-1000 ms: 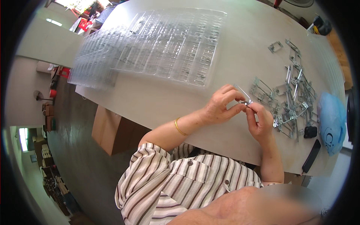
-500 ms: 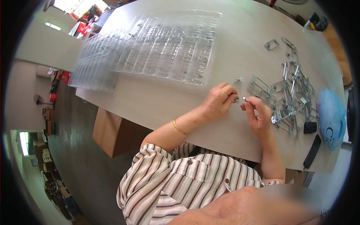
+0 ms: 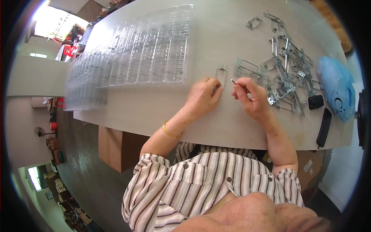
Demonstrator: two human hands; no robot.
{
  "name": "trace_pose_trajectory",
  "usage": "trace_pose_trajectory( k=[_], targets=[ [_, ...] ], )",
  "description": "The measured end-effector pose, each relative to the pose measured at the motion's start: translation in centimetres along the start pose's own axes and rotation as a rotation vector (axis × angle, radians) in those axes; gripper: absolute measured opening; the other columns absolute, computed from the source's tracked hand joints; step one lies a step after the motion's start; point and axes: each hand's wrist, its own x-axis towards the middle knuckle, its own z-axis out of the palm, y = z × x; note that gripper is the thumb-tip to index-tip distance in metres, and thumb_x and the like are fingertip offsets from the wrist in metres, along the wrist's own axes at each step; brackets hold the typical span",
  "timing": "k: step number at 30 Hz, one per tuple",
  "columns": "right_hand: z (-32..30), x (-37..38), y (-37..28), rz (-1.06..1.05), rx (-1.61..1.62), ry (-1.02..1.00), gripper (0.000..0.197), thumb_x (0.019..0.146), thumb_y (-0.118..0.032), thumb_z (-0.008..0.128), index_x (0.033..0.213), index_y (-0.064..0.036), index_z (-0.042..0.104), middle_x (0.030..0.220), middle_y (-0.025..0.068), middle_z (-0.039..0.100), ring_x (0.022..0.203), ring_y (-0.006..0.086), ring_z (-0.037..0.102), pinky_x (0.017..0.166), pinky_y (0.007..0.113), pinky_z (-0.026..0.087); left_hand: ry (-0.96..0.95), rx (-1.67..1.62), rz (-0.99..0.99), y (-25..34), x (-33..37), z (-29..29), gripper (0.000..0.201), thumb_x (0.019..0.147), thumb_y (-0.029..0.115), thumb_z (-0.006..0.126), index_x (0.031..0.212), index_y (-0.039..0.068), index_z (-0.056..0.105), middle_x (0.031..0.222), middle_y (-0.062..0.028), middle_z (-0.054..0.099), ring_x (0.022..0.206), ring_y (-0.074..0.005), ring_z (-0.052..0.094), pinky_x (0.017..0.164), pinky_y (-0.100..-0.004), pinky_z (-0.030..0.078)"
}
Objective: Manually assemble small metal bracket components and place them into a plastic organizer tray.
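Note:
My left hand is closed in a pinch on the near end of a small metal wire-frame bracket, whose far end sticks out past the fingers. A little to its right, my right hand grips a short, thin metal pin between thumb and forefinger. The pin's tip points toward the bracket, with a gap between them. Right of the hands lies a tangled heap of similar metal brackets. One loose bracket rests apart, farther back.
Clear plastic compartment trays holding metal pieces cover the table's left side. At the right are a blue plastic bag, a small black case and a long black object. A cardboard box stands below the table edge.
The view has shifted, so the table's contents appear farther left and higher. My right hand with the pin has drawn slightly away from my left hand, which keeps its grip on the bracket.

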Motion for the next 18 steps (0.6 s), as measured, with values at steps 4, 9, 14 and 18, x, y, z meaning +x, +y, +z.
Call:
trace_pose_trajectory(
  k=[4,9,14,18],
  targets=[
    [0.3,-0.2,-0.1,0.030,0.015,0.023,0.008,0.098,-0.007,0.062,0.104,-0.0044,0.059,0.076,0.0059,0.068,0.067,0.0133,0.069,0.058,0.026,0.054,-0.010,0.009,0.002,-0.1,-0.2,0.2,0.014,0.091,0.014,0.064,0.096,0.001,0.066,0.088,-0.0185,0.066,0.079,-0.0336,0.064,0.072,-0.0417,0.051],
    [0.4,-0.5,-0.2,0.106,0.123,0.092,0.005,0.101,-0.007,0.058,0.104,-0.0024,0.057,0.075,0.0057,0.067,0.064,0.0108,0.065,0.059,0.024,0.054,-0.042,-0.030,0.086,1.0,-0.3,-1.8,0.011,0.091,0.010,0.062,0.094,0.001,0.066,0.088,-0.0194,0.066,0.084,-0.0386,0.064,0.074,-0.0446,0.051],
    [0.7,-0.8,0.5,0.101,0.271,0.115,0.004,0.101,-0.005,0.056,0.103,-0.0025,0.054,0.073,0.0047,0.064,0.061,0.0091,0.060,0.058,0.022,0.051,0.091,-0.065,0.172,2.3,-0.9,-6.8,0.007,0.090,0.006,0.064,0.093,0.000,0.066,0.088,-0.0176,0.066,0.081,-0.0356,0.065,0.072,-0.0416,0.051],
    [0.7,-0.8,1.1,0.050,0.146,-0.003,0.004,0.100,-0.005,0.058,0.100,-0.0027,0.055,0.071,0.0039,0.064,0.060,0.0090,0.062,0.055,0.023,0.049,0.341,-0.015,0.189,0.5,0.4,-11.5,0.005,0.091,0.004,0.065,0.094,-0.001,0.067,0.083,-0.0134,0.067,0.075,-0.0237,0.064,0.067,-0.0319,0.050]
  ],
)
